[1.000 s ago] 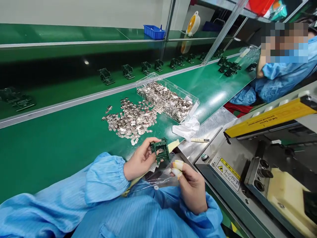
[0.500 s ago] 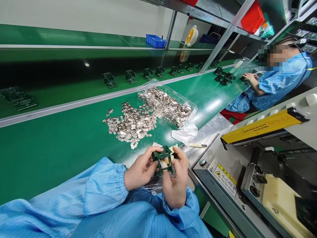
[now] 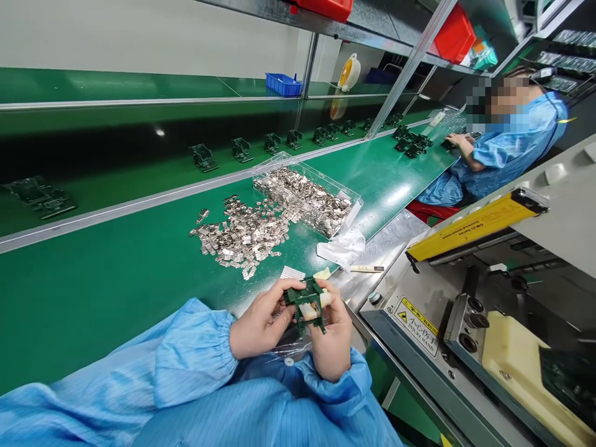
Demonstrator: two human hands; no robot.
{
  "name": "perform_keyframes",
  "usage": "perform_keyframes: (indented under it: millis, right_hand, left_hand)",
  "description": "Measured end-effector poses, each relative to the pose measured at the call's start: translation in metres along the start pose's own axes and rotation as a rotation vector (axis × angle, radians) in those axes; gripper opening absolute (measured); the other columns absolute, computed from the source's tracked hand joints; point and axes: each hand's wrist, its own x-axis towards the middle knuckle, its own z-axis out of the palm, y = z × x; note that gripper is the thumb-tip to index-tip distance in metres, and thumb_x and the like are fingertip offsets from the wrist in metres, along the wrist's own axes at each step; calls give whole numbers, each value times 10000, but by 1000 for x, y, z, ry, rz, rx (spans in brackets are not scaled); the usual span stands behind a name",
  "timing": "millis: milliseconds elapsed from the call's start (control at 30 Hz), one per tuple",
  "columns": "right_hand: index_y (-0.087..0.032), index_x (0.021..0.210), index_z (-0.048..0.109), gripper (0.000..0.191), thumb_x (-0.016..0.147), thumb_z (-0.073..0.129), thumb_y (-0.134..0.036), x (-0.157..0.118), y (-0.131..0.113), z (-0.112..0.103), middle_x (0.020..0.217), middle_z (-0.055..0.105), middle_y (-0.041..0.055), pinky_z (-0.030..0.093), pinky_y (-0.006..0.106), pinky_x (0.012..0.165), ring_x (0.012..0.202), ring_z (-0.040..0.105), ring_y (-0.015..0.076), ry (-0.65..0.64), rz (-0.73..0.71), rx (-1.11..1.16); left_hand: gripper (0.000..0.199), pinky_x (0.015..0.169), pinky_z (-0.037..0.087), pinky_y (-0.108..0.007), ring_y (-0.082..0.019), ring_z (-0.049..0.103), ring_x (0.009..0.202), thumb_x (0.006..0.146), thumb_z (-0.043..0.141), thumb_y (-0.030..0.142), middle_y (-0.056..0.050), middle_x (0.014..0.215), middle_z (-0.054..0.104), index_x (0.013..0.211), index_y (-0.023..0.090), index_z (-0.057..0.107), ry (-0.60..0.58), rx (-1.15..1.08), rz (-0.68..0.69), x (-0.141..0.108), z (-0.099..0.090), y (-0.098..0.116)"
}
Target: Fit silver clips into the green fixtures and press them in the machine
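Note:
Between my hands, in front of my body, is a dark green plastic frame (image 3: 305,297) with open sides. My left hand (image 3: 261,320) grips its left edge, thumb below and fingers on top. On the other side my right hand (image 3: 334,332) is closed round the frame, its fingers partly hidden behind it. Pale covers show on some right fingertips. Beyond the hands lies a loose pile of small flat metal pieces (image 3: 244,233). Many more fill a clear plastic box (image 3: 351,214) beside the pile. A white cloth or glove (image 3: 342,248) lies near the box.
A machine (image 3: 419,304) with a yellow sensor bar (image 3: 470,226) stands close on my right. A marker-like stick (image 3: 367,269) lies on the metal plate. Similar green frames (image 3: 242,149) line the belt behind. A co-worker (image 3: 507,143) sits at the far right.
The green frame has turned slightly in my hands, and my right fingers have shifted around it. The whole view has moved a little, with the machine now further left.

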Motion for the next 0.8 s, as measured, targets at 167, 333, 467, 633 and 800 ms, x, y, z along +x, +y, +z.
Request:
perform_keyframes:
  millis: [167, 333, 467, 633, 800]
  right_hand:
    - [-263, 1107, 627, 258, 856, 687, -274, 2, -2, -29, 1225, 638, 67, 515, 299, 859, 1102, 599, 209, -131, 66, 207]
    - [-235, 1135, 576, 458, 740, 803, -284, -3, -5, -39, 1118, 678, 83, 552, 334, 826, 1031, 646, 239, -63, 100, 249]
    - [-232, 1163, 512, 497, 762, 779, -356, -12, 0, -45, 991, 698, 65, 576, 385, 799, 911, 682, 244, -4, 103, 327]
    - [-241, 1127, 518, 492, 740, 792, -374, -23, 5, -67, 910, 687, 21, 574, 353, 744, 834, 685, 220, 97, 128, 376]
    - [-254, 1034, 527, 406, 745, 789, -366, -35, -5, -94, 848, 672, -13, 578, 368, 756, 807, 678, 214, 206, 139, 307]
  left_hand:
    - [354, 631, 498, -247, -141, 593, 704, 959, 480, 332, -60, 938, 614, 1287, 211, 427, -41, -54, -146, 0, 0, 6]
    - [330, 633, 489, -248, -145, 584, 697, 979, 430, 362, -45, 882, 601, 1272, 212, 425, -165, 1, -138, 4, 19, 21]
    - [313, 688, 515, -267, -162, 614, 754, 983, 415, 340, -58, 922, 610, 1270, 216, 428, -245, 62, -129, 12, 37, 31]
    - [299, 754, 536, -286, -188, 636, 849, 970, 421, 289, -74, 955, 627, 1254, 199, 453, -344, 154, -112, 26, 57, 36]
    - [319, 762, 540, -272, -199, 646, 888, 953, 398, 216, -61, 912, 652, 1267, 204, 454, -517, 256, -34, 37, 78, 48]
